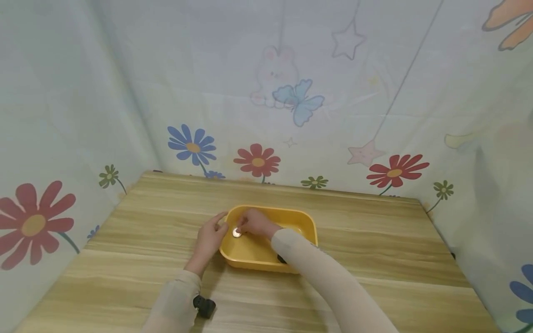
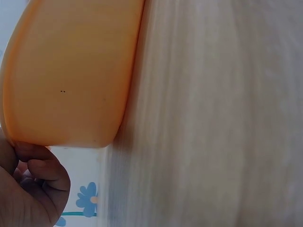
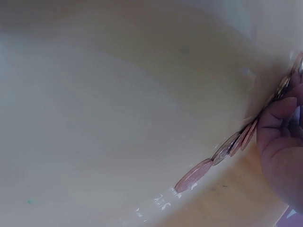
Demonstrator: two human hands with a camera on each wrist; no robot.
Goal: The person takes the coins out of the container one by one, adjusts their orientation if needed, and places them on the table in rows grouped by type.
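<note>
A yellow plastic tray (image 1: 254, 265) stands on the wooden table. At its left end my left hand (image 1: 210, 237) grips the rim; the left wrist view shows the curled fingers (image 2: 45, 165) against the tray's end wall. My right hand (image 1: 255, 222) reaches inside the tray, near the left end. There its curled fingers pinch at a row of coins (image 3: 227, 149), copper and silvery, that lean over one another on the tray floor. One shiny coin (image 1: 237, 232) shows beside the fingertips in the head view. The hand hides part of the row.
The wood-grained table (image 1: 374, 245) extends around the tray on all sides. Behind it hangs a pale curtain (image 1: 233, 115) printed with flowers, stars and a butterfly. A small black device (image 1: 204, 307) is on the left wrist.
</note>
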